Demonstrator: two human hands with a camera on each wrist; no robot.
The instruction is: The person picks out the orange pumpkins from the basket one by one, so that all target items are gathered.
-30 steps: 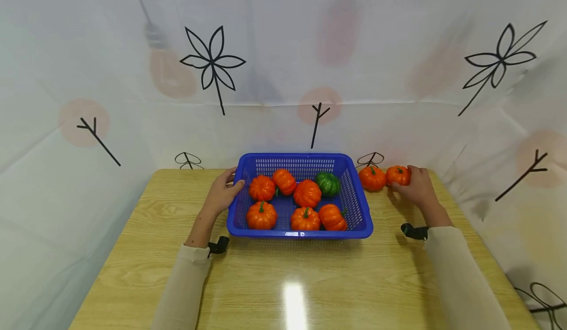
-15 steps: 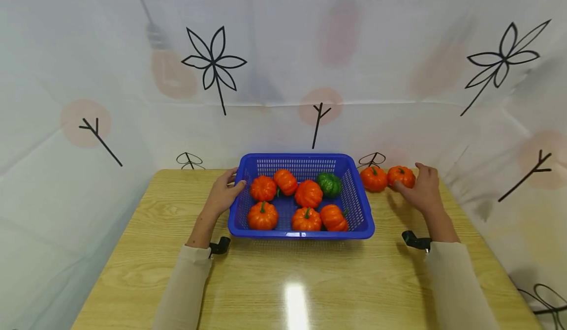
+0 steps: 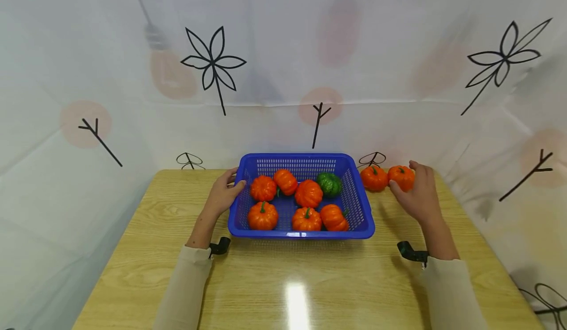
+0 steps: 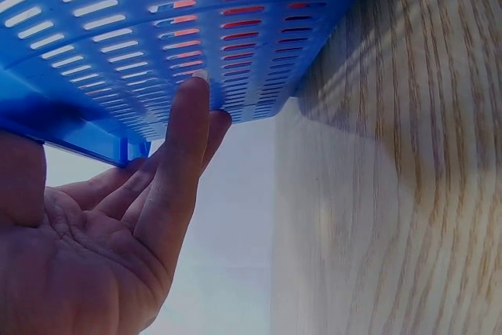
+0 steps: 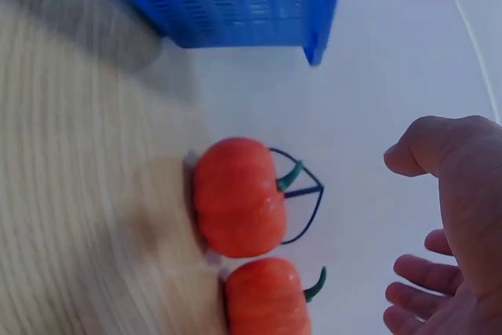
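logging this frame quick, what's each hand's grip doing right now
Left hand: holding the blue basket by its side edge.
Right hand: open, holding nothing, near an orange pumpkin outside the basket.

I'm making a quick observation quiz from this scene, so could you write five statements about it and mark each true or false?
1. The blue basket holds one green pumpkin. True.
2. Every orange pumpkin is inside the basket. False: two orange pumpkins rest on the table, to the basket's right.
3. The left hand is at the basket's left side. True.
4. The right hand grips an orange pumpkin. False: it holds nothing, and the right wrist view shows it apart from both pumpkins on the table.
5. Seven pumpkins show inside the basket. True.
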